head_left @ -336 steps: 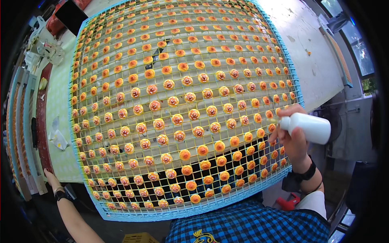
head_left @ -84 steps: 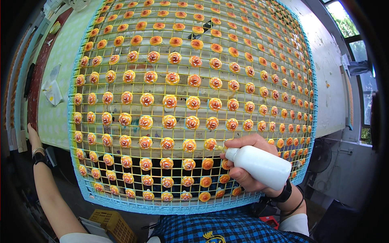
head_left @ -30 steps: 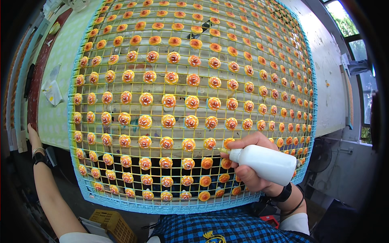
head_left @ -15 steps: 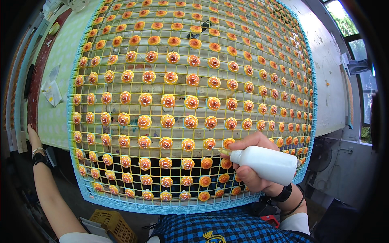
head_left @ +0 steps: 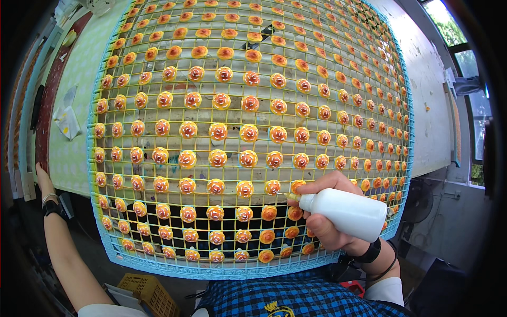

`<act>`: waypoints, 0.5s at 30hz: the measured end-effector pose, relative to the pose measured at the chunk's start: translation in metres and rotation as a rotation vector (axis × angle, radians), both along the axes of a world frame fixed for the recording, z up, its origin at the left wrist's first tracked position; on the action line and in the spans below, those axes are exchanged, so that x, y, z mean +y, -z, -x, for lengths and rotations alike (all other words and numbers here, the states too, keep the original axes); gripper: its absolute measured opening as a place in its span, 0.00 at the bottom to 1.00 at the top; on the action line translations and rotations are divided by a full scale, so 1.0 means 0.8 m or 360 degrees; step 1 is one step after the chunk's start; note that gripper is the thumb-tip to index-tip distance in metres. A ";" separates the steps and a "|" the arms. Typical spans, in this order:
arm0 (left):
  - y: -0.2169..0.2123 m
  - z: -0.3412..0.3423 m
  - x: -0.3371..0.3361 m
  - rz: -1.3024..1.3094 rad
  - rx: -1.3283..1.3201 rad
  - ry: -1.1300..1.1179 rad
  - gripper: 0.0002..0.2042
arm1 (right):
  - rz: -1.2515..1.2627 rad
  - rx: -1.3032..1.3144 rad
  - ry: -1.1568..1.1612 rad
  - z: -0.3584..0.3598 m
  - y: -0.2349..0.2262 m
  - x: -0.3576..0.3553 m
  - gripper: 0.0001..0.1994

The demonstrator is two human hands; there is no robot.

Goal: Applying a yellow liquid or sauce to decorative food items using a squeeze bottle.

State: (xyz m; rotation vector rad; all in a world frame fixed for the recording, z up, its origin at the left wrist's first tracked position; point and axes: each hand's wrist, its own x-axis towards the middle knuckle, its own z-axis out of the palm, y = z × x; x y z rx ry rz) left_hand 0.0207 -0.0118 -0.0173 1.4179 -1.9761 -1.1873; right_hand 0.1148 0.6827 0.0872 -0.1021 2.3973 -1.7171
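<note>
My right hand (head_left: 332, 216) is wrapped round a white squeeze bottle (head_left: 351, 214), tilted so that its thin yellowish nozzle points left. The nozzle tip is close to a small orange-yellow rosette (head_left: 272, 187) with white strokes; whether they touch I cannot tell. Many such domed rosettes sit in rows on a yellow wire grid (head_left: 232, 171) with a light-blue frame (head_left: 185, 270). Nearer rows to the left carry white petal-like strokes, while pieces at the far end (head_left: 226, 53) look plain orange. Out at the far left, my left hand (head_left: 45, 182) rests against the table edge, fingers stretched, holding nothing visible.
Under the grid's left side lies a pale green patterned cloth (head_left: 79, 153) with a stained white wrapper (head_left: 67, 122) on it. A yellow plastic crate (head_left: 148, 293) stands low at the front left. At right are a fan (head_left: 419, 203) and windows (head_left: 446, 24).
The bottle's nozzle has shifted slightly left, closer to the rosette beside it. The grid appears nudged a little to the left in its upper part. My left hand stays in place.
</note>
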 end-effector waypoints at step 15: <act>-0.001 0.002 -0.004 -0.0073 0.0076 0.0096 0.28 | 0.0009 0.0136 0.0052 -0.002 0.008 -0.001 0.17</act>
